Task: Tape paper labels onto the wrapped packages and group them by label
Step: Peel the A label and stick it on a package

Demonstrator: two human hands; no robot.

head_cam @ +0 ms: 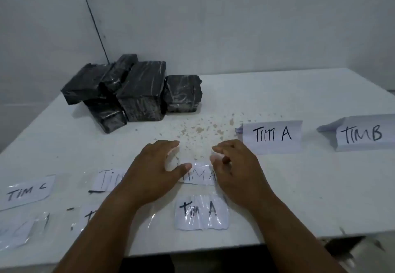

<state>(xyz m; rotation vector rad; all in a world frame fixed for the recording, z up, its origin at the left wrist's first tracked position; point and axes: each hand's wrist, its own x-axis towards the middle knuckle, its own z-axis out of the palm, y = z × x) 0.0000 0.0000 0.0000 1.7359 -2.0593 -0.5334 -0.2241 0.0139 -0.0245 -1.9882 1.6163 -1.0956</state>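
Two hands are low over the white tabletop [299,187]. The left hand [154,174] has its fingers [168,144] bent a little, and its thumb reaches toward the right. The right hand [233,165] has its fingers curled in. Both hands are at the top edge of a small paper label [199,174] that says "TIM A", with shiny clear tape on it. The fingers seem to pinch the tape, but it is blurry, so I cannot tell for sure. The label lies flat between the two hands, just under the fingertips.

Nearer to the person than the fingers, between the two wrists, lies another taped label [202,211] that also says "TIM A". To the left of the left hand there is a label partly hidden by the arm [106,179]; I can read only "TIM" on it. Farther left is a label that says "TIM C" [26,191]. More paper bits [15,232] lie at the near left edge, too blurry to read.

Just to the right of the right hand's fingers stands a folded paper sign [271,137] saying "TIM A". Farther right is a folded sign [363,134] saying "TIM B".

Far past the fingers, up and to the left, sits a pile of black wrapped packages [136,91]. They lean on each other near the wall. Small brown spots [201,129] dot the tabletop between the pile and the fingers.
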